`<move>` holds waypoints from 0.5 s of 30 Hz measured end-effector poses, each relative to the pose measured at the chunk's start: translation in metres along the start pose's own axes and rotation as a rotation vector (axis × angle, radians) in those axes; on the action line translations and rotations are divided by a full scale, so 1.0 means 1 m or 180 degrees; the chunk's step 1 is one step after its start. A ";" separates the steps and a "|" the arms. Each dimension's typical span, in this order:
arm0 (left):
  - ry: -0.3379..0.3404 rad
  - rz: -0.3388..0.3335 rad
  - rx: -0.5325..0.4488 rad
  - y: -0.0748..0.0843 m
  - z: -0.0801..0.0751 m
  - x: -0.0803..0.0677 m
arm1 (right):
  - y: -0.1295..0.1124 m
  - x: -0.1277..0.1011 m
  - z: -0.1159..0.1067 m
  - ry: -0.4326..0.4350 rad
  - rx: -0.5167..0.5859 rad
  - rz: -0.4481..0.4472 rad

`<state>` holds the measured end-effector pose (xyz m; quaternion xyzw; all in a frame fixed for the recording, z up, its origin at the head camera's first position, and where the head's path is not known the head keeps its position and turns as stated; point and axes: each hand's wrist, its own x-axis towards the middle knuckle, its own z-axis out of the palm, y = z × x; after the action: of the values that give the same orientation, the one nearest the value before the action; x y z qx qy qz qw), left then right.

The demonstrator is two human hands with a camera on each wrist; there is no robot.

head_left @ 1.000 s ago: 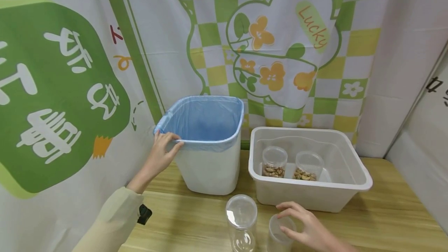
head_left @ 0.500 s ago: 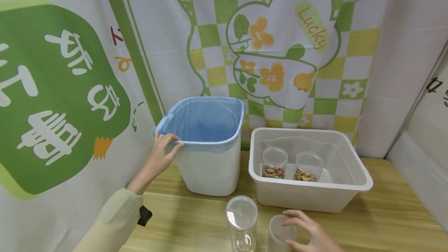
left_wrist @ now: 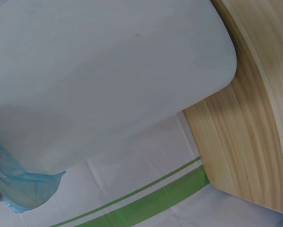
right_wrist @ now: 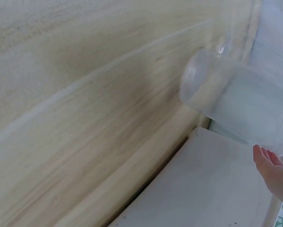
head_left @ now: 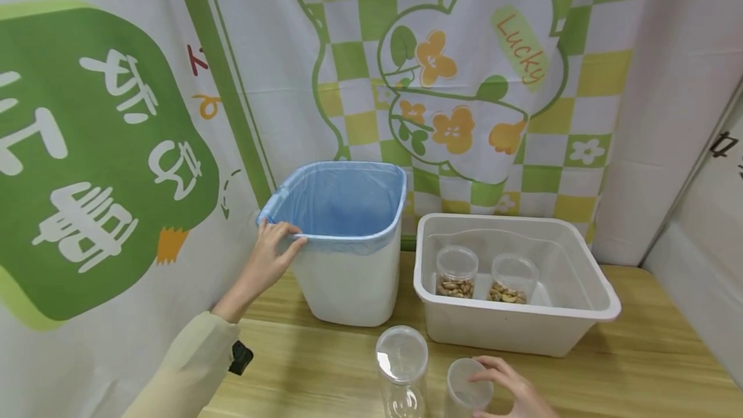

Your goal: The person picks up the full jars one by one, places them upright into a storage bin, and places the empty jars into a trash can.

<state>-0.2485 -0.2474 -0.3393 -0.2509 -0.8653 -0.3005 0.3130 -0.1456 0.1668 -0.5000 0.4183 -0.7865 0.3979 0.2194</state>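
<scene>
Honestly, the clear jar on the tabletop by the right hand (can't tell if it's gripped) looks light and slick, so grab its upper sides; the left hand pinches the blue liner.

Curtained booth (printed cloth walls), wood-grain table

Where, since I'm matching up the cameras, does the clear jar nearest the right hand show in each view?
Head: the clear jar is at the bottom, right of centre, beside the right hand.
Left wrist: not in it.
Right wrist: jar at upper right, above that hand.
Shared landmark: the wooden table, in all three views.
</scene>
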 end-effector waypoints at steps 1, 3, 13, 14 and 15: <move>-0.0003 0.0000 -0.0001 0.000 0.000 0.000 | 0.001 -0.001 0.001 0.0024 0.0028 -0.0011; -0.0001 0.0001 0.0010 -0.001 0.000 0.000 | 0.002 -0.002 0.003 0.0064 0.0081 -0.0020; 0.0000 0.0029 0.0022 -0.001 0.000 0.002 | 0.003 -0.001 0.010 0.0303 0.0082 -0.0069; 0.0000 0.0027 0.0018 -0.001 0.001 0.002 | 0.003 -0.001 0.011 0.0315 0.0073 -0.0072; -0.0002 0.0019 0.0022 -0.002 0.001 0.002 | 0.003 -0.002 0.011 0.0320 0.0085 -0.0070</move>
<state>-0.2511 -0.2475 -0.3391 -0.2525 -0.8657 -0.2965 0.3145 -0.1474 0.1595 -0.5091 0.4092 -0.7646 0.4263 0.2573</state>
